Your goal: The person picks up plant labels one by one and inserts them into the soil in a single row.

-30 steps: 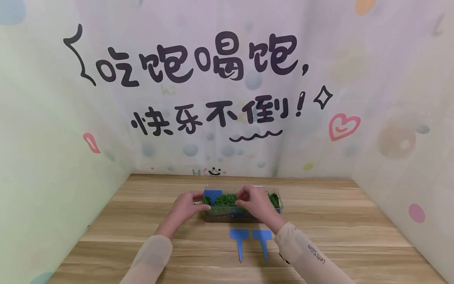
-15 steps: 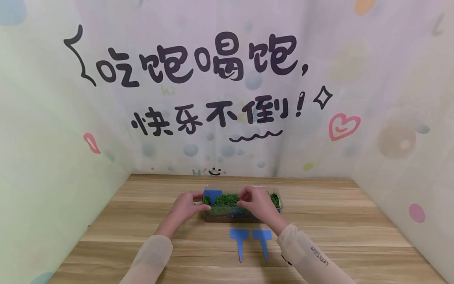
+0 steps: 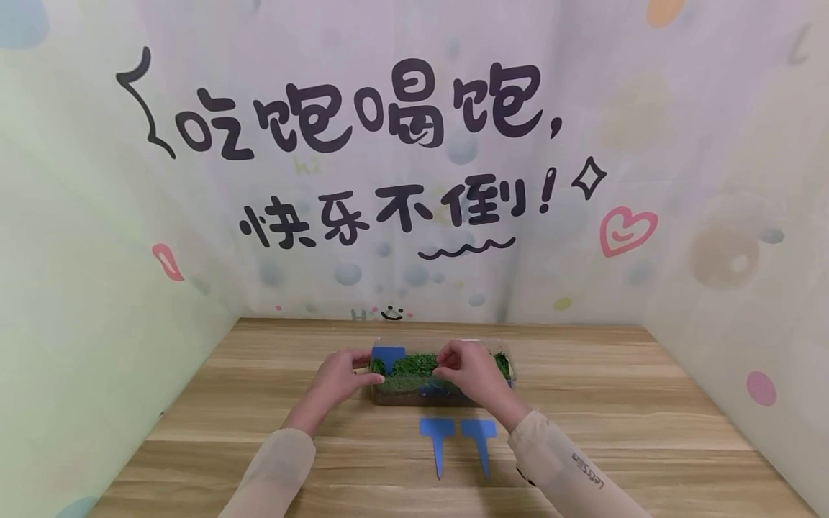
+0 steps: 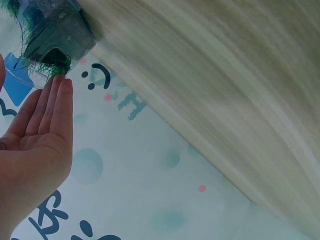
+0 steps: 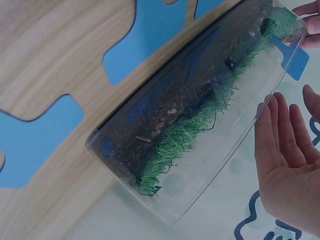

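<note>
A clear plastic box (image 3: 401, 395) holds soil and green grass (image 3: 417, 363). One blue T-shaped plant label (image 3: 388, 355) stands upright in the grass at the left end. My left hand (image 3: 355, 370) is at that end; its straight fingers (image 4: 52, 102) touch the box corner (image 4: 60, 35). My right hand (image 3: 447, 365) hovers over the middle of the grass, palm open and fingers straight (image 5: 280, 120) beside the box rim (image 5: 220, 165), holding nothing. Two more blue labels (image 3: 437, 434) (image 3: 479, 434) lie flat on the wooden table in front of the box.
The wooden table (image 3: 615, 417) is walled on three sides by pastel panels (image 3: 732, 252) with black lettering. Bare wood stretches left and right of the box. A blue patch (image 3: 430, 391) shows through the box's front wall.
My right hand has drifted slightly to the right over the grass. The left hand and the labels have stayed put.
</note>
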The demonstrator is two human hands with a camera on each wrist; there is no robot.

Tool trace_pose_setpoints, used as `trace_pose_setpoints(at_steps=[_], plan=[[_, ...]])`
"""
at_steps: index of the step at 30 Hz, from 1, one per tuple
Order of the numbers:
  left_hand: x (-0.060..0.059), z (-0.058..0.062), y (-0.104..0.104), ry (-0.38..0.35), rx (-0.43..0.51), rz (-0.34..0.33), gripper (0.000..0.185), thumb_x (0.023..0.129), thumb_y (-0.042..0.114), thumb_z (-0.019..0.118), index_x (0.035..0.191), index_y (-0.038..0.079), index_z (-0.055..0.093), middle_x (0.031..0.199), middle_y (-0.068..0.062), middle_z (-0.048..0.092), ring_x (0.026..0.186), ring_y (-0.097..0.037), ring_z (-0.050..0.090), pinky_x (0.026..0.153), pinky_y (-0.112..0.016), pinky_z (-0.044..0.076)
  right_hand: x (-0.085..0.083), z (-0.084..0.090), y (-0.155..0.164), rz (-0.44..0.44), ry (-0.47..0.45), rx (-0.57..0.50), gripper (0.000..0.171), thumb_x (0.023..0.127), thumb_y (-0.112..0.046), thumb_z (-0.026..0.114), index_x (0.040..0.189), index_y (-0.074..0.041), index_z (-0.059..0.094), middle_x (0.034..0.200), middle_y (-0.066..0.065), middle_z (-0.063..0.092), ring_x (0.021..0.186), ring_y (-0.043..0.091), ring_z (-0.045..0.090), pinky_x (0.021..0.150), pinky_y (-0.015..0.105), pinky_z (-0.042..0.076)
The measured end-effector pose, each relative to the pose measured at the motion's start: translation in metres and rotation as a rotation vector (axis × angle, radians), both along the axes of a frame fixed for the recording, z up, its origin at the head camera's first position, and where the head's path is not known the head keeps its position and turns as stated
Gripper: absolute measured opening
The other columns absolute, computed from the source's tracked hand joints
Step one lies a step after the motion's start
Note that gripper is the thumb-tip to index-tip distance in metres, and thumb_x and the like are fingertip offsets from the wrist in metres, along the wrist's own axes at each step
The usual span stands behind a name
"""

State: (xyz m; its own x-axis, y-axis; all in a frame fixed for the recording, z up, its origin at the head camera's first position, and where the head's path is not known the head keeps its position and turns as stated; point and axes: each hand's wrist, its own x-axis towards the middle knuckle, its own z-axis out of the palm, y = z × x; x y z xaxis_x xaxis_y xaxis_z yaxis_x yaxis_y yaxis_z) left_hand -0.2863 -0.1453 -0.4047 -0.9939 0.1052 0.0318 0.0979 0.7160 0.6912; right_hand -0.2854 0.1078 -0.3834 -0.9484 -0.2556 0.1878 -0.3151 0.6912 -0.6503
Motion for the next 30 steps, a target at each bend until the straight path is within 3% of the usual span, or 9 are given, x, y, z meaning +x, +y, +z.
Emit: trace_pose_setpoints(at_steps=[30], plan=[[0.0009,0.0003,-0.0003,0.009,0.006,-0.012,0.060,0.088,0.026,0.078,0.140,0.003,0.057,0.135,-0.016,0.065,0.125,-0.033,0.061,0.104,-0.051,0.050,0.0063,0.0023,0.0036,-0.004,0.038,0.005,0.010,0.087,-0.017,0.077,0.094,-0.014,0.070,0.086,-0.005,0.070,0.076,0.006,0.064,0.070,0.029,0.056]])
